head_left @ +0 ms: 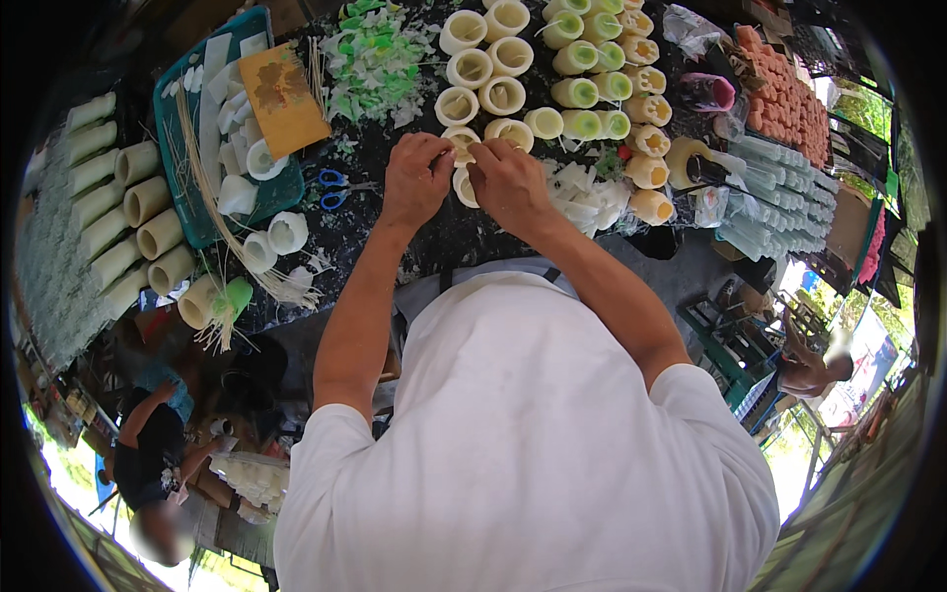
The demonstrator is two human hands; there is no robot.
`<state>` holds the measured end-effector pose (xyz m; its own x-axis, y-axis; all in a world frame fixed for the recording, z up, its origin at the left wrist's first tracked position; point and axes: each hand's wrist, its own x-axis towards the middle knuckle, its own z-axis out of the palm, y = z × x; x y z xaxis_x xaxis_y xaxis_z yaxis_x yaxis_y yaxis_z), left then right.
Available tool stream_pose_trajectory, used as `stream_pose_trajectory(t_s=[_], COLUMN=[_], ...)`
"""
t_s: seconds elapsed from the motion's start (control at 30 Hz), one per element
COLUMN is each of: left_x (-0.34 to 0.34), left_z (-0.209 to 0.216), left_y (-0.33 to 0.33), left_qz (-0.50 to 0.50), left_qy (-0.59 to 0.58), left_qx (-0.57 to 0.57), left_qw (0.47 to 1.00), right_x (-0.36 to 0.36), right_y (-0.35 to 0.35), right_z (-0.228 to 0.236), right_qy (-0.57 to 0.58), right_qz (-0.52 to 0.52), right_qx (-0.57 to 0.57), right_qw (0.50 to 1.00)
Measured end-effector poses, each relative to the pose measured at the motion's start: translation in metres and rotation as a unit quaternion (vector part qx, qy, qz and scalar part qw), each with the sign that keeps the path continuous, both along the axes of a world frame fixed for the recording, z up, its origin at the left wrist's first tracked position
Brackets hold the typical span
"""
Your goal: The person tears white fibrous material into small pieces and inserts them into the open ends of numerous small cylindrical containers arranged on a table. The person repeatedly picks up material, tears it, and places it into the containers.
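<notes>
My left hand (416, 178) and my right hand (508, 183) meet over the near end of rows of cream hollow candles (464, 69). Both have bent, closed fingers, with the fingertips almost together above a small cream candle (461, 138). Whatever they pinch is too small or too covered to make out. Another cream candle (465, 185) shows partly between my wrists. Just beyond my right hand stands a wider cream candle (509, 132). Green-tinted candles (582, 124) line up to the right of it.
Left of my hands lie blue-handled scissors (333, 189), a teal tray (202, 225) of white wax pieces, and pale wick strands (212, 187). Green and white wax shavings (370, 64) are heaped at the back. White wax flakes (590, 197) pile beside my right forearm. Other people work behind me.
</notes>
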<state>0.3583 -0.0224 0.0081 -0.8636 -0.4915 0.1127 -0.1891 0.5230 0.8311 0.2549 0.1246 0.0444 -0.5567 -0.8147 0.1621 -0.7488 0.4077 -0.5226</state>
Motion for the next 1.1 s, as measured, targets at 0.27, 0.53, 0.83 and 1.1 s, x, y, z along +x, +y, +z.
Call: stream_pose_trajectory(t_s=[0.27,0.53,0.83,1.1], left_x=[-0.001,-0.01,-0.019,-0.037], left_z=[0.0,0.028,0.061,0.062], left_y=[0.01,0.02,0.063,0.094], left_qz=[-0.023,-0.107,-0.144,-0.223], left_qy=[-0.016,-0.035,0.031,0.027], left_qx=[-0.083,-0.214,-0.142,-0.061], left_qw=[0.996,0.97,0.979,0.973], right_x=[0.002,-0.067,-0.078,-0.066], right_y=[0.055,0.21,0.235,0.223], right_z=[0.008,-0.029,-0.08,-0.066], right_qy=[-0.08,-0.124,-0.169,-0.11], right_qz=[-0.051,-0.341,-0.394,-0.354], right_qx=[0.02,0.359,0.311,0.189], right_qw=[0.995,0.86,0.848,0.909])
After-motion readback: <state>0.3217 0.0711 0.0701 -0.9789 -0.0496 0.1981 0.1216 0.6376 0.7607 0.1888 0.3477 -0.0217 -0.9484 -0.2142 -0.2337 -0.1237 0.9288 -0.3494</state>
